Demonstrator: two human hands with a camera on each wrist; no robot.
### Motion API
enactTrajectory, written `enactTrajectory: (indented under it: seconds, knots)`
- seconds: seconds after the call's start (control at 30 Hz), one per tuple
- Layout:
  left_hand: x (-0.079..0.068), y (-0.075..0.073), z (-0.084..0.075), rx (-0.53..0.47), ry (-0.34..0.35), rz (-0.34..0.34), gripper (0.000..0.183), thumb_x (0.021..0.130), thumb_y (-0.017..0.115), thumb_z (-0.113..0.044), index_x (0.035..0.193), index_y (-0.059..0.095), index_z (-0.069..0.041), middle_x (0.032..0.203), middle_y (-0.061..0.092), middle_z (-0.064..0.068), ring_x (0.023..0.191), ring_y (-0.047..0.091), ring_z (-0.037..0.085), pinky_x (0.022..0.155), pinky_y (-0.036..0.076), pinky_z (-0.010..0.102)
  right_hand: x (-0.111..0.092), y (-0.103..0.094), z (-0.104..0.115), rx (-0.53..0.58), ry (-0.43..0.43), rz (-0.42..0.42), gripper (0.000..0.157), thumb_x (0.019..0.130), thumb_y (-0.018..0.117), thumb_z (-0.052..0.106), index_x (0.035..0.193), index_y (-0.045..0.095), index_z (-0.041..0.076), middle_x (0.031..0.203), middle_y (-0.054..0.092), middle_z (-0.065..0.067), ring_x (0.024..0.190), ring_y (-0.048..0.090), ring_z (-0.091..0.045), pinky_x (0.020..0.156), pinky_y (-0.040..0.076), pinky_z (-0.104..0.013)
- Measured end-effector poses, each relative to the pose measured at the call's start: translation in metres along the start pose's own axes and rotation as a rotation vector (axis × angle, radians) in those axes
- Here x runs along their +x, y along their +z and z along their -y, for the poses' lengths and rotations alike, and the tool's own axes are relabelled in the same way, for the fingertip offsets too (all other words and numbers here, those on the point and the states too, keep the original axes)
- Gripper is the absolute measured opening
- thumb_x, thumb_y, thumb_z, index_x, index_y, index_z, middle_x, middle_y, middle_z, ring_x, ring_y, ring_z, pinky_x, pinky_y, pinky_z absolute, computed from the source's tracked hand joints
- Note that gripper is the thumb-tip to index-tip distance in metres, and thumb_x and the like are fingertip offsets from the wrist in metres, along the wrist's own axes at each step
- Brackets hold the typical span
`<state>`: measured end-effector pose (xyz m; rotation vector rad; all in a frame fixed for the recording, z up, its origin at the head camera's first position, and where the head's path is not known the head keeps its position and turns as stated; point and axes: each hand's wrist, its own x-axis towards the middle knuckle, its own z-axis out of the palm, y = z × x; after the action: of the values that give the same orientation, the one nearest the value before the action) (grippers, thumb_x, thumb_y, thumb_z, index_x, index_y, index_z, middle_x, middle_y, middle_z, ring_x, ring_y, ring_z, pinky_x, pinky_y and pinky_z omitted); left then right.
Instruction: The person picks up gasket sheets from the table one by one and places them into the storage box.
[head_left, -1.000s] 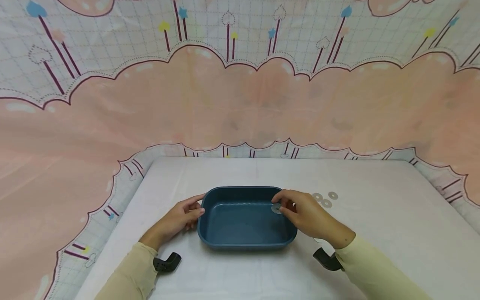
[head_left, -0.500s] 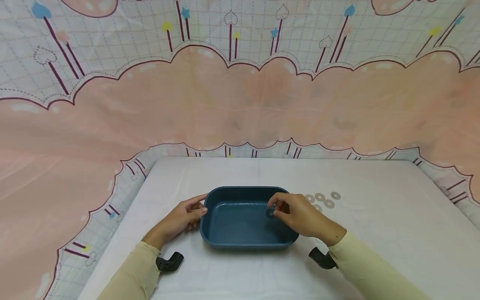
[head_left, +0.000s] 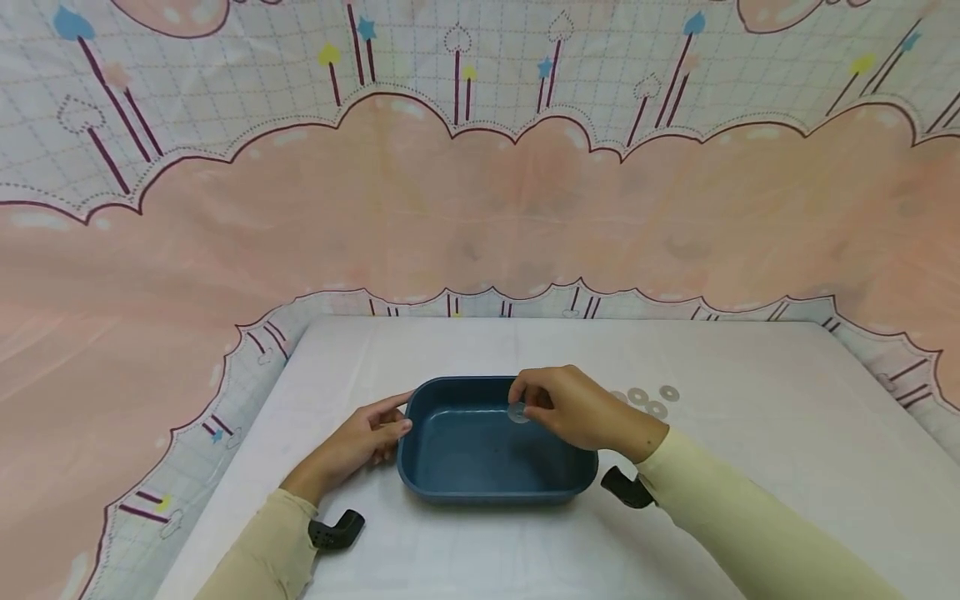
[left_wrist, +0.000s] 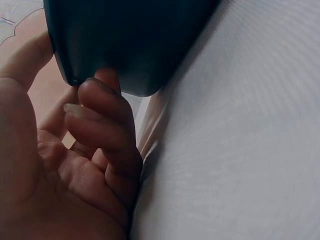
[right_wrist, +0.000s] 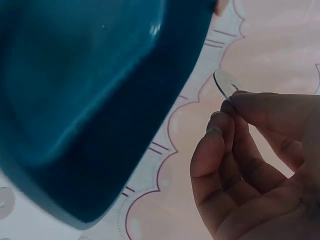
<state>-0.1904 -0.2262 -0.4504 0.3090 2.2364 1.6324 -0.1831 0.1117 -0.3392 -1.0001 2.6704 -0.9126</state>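
A deep blue rectangular plastic tray [head_left: 491, 497] with rounded corners sits on the white tabletop. My left hand [head_left: 352, 442] holds the tray's left end, thumb and index finger at the rim; in the left wrist view its other fingers curl up against the tray's outer wall [left_wrist: 115, 40]. Over the tray, my right hand [head_left: 581, 408] pinches a thin round washer [head_left: 517, 412] between thumb and fingertips. The right wrist view shows that washer [right_wrist: 225, 84] nearly edge-on, above the tray's rim. The tray's inside floor [right_wrist: 70, 75] looks bare where it shows.
Several flat grey washers [head_left: 656, 409] lie on the table right of the tray, partly hidden behind my right hand. Black wrist mounts [head_left: 337, 530] stick out below both sleeves. A pink and white patterned cloth [head_left: 480, 217] hangs behind the white table [head_left: 750, 433].
My right hand has moved left and slightly up over the tray with the washer pinched in its fingers. More washers on the table have come into view. My left hand stays at the rim.
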Motion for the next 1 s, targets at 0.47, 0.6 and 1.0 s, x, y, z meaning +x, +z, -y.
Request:
enactTrajectory:
  seconds: [0.47,0.6,1.0]
  knots:
    - [0.001,0.001,0.0,-0.002,-0.011,-0.003,0.059,0.1,0.061,-0.031,0.153,0.041,-0.017,0.102,0.055,0.007,0.071,0.054,0.017,0.058,0.047,0.027,0.044,0.014,-0.007,0.049,-0.028,0.098,0.014,0.095,0.064,0.004,0.106,0.067,0.012,0.08,0.062,-0.002,0.07,0.053,-0.009,0.065,0.047,-0.022]
    - [0.0,0.001,0.001,-0.002,-0.008,-0.004,0.06,0.099,0.062,-0.031,0.153,0.041,-0.016,0.102,0.055,0.008,0.071,0.054,0.018,0.057,0.047,0.027,0.056,0.021,-0.008,0.064,-0.004,0.119,0.014,0.095,0.064,0.004,0.105,0.068,0.013,0.079,0.06,0.002,0.071,0.054,-0.01,0.065,0.046,-0.022]
    - [0.001,-0.001,0.001,-0.01,-0.001,0.006,0.061,0.099,0.062,-0.033,0.154,0.04,-0.015,0.103,0.054,0.008,0.071,0.054,0.018,0.057,0.047,0.027,0.08,0.044,-0.008,0.087,0.011,0.208,0.015,0.094,0.063,0.001,0.105,0.069,0.009,0.082,0.061,0.0,0.072,0.054,-0.011,0.068,0.047,-0.023]
